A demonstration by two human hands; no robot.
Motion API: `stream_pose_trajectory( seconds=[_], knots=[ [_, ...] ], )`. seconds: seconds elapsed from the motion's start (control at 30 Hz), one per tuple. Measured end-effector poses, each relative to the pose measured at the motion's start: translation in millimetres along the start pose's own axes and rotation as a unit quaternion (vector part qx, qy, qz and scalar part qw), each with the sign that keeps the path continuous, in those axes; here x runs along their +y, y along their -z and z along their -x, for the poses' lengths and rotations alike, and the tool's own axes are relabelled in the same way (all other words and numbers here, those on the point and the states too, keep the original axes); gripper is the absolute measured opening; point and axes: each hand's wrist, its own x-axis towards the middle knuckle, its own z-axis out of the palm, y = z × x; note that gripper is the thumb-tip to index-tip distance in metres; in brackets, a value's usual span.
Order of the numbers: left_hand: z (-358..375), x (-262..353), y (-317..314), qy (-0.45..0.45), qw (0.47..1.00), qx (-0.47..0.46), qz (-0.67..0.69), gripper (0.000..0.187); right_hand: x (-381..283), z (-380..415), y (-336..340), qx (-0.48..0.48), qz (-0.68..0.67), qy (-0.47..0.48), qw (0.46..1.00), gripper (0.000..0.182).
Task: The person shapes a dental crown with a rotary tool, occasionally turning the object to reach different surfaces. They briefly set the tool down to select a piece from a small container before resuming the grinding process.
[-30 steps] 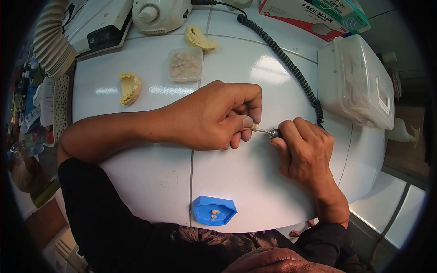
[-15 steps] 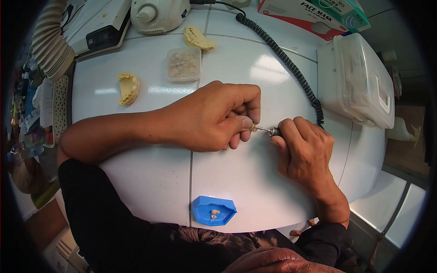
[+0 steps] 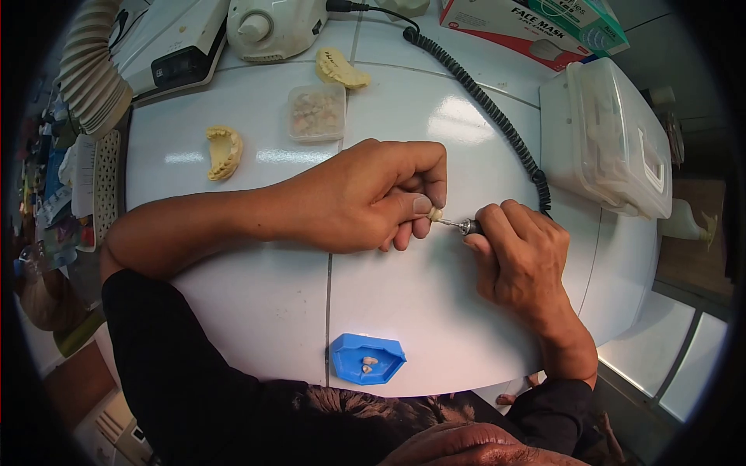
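My left hand (image 3: 381, 198) pinches a small cream dental crown (image 3: 435, 213) between thumb and fingers, above the middle of the white table. Closed around a dental handpiece (image 3: 469, 226) is my right hand (image 3: 522, 250). The handpiece's thin metal bur points left and reaches the crown; whether it touches is too small to tell. Nearer my body sits a blue tray (image 3: 342, 363) with a few small tooth-coloured pieces (image 3: 369, 362) in it. Beyond my left forearm lies a yellow plaster dental model (image 3: 224, 154).
A clear box of small pieces (image 3: 317, 113) stands near a second plaster model (image 3: 340, 68). A white control unit (image 3: 272, 31) is at the back. The coiled black cord (image 3: 489, 101) runs down the right side, beside a white lidded box (image 3: 606, 140) and a face mask box (image 3: 513, 31).
The crown sits slightly differently in my left fingers and shows more of itself. My right hand with the handpiece has barely moved. The whole view has shifted a little.
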Motion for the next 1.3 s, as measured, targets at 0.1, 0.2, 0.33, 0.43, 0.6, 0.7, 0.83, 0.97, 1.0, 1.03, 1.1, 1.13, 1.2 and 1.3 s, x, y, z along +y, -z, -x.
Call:
stream_pose_trajectory(
  seconds=[0.1,0.2,0.33,0.43,0.6,0.7,0.83,0.97,1.0,1.03,1.1,1.13,1.2,1.3],
  knots=[
    [-1.4,-8.1,2.0,-0.031,0.999,-0.008,0.033,0.006,4.0,3.6,-3.5,0.033,-0.017,-0.009,0.999,0.029],
    [-4.6,-13.0,3.8,-0.05,0.998,-0.011,0.046,0.009,5.7,6.8,-6.5,0.073,-0.013,-0.009,0.997,0.029],
    [-6.3,-20.7,2.9,-0.084,0.996,-0.009,0.023,0.016,4.2,9.7,-3.5,0.08,-0.004,-0.012,0.997,0.028],
    [-4.5,-19.5,0.2,-0.085,0.996,-0.007,0.008,0.017,4.4,12.0,-4.3,0.078,-0.005,-0.016,0.997,0.027],
    [3.2,-6.8,-2.5,-0.032,0.999,-0.001,-0.015,0.015,4.1,12.6,-4.0,0.095,-0.026,-0.014,0.995,0.027],
    [2.9,-7.9,-2.3,-0.035,0.999,-0.008,-0.018,0.015,3.9,12.8,-4.5,0.094,-0.033,-0.011,0.995,0.027],
    [2.2,-9.4,-2.5,-0.066,0.997,-0.02,-0.034,0.018,4.0,13.5,-7.5,0.093,-0.036,-0.006,0.995,0.028],
    [0.3,-18.6,-1.5,-0.102,0.992,-0.029,-0.07,0.02,2.8,13.6,-6.9,0.103,-0.038,0.003,0.994,0.029],
    [1.2,-17.5,-2.3,-0.1,0.991,-0.019,-0.083,0.02,3.3,13.8,-7.3,0.106,-0.04,0.006,0.994,0.029],
    [2.5,-16.0,-3.8,-0.098,0.991,-0.009,-0.096,0.019,3.7,14.1,-7.3,0.108,-0.042,0.01,0.993,0.03],
    [3.8,-17.0,-6.4,-0.1,0.989,0.008,-0.107,0.019,3.6,14.1,-7.5,0.108,-0.045,0.008,0.993,0.029],
    [3.7,-18.9,-7.5,-0.103,0.989,0.014,-0.105,0.019,3.6,13.7,-7.7,0.109,-0.046,0.007,0.993,0.029],
    [4.2,-22.1,-10.1,-0.121,0.987,0.024,-0.107,0.019,4.6,13.4,-6.1,0.106,-0.043,0.005,0.993,0.029],
    [5.8,-26.7,-12.3,-0.14,0.983,0.025,-0.113,0.02,4.0,13.2,-5.0,0.103,-0.043,-0.006,0.994,0.028]
  ],
)
